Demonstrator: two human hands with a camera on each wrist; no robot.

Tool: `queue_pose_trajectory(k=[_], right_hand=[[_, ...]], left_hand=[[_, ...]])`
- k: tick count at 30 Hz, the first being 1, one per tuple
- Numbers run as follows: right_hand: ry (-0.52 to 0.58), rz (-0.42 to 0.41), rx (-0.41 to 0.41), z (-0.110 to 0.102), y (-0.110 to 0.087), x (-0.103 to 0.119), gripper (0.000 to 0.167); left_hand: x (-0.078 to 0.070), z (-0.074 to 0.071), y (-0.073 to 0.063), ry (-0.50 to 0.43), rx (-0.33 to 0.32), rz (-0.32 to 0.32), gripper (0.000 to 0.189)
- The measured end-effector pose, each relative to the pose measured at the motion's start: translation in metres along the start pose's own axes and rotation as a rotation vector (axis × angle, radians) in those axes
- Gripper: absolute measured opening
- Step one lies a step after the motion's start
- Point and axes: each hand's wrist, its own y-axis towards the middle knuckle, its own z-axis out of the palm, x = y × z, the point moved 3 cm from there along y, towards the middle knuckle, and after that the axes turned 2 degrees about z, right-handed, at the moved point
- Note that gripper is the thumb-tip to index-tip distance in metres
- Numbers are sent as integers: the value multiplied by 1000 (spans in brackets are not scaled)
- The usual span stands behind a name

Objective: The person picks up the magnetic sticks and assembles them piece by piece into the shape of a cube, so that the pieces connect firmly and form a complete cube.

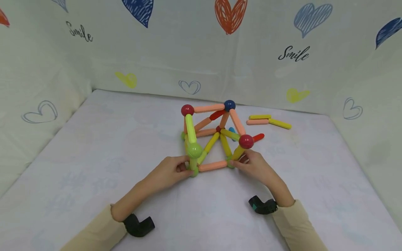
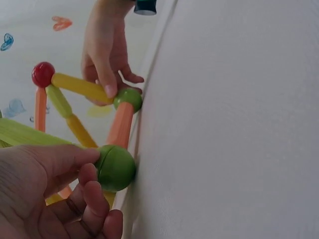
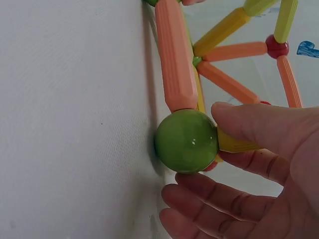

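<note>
On the white cloth stands a frame of coloured rods joined by balls. Its upper corners are a blue ball (image 1: pixel 229 105), a red ball (image 1: pixel 187 110) at the back left, another red ball (image 1: pixel 246 141) at the right, and a light green ball (image 1: pixel 194 150). My left hand (image 1: pixel 169 170) pinches a light green rod (image 2: pixel 30 132) just beside the front-left green ball (image 2: pixel 117 168). With thumb and index finger, my right hand (image 1: pixel 255 166) grips a yellow rod (image 3: pixel 237 140) against the front-right green ball (image 3: pixel 187 141). A salmon rod (image 1: pixel 213 166) links these two lower balls.
Loose yellow rods (image 1: pixel 280 123) and a salmon rod (image 1: pixel 257 122) lie at the back right. A red rod (image 1: pixel 259 137) and a blue piece (image 1: pixel 232 132) show behind the frame. A cloth wall with printed hearts (image 1: pixel 230 15) rises behind the table.
</note>
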Motion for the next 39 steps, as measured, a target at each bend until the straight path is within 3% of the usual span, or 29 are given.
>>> queue_pose_trajectory(k=[8,15,24,30,35,39], right_hand=[[-126,-55,-3,9,-4,15,29],[-197,-84,-31,15,-7,25,27],[-180,-53,-29,15,-7,25,30],[-134,-34,31,11,-6,18,29],[-104,-8,60,-2,-4,5,29],[-63,66,57,-17,-3,-10,34]], left_hand=[[7,-14,2,47,-98,-13,28],[5,-14,1,105,-101,-19,37],[5,-11,1,103,-79,-22,41],[6,-15,0,97,-48,-1,38],[3,-26,-2,100,-21,-21,33],[-1,-41,-6,140,-46,-36,30]])
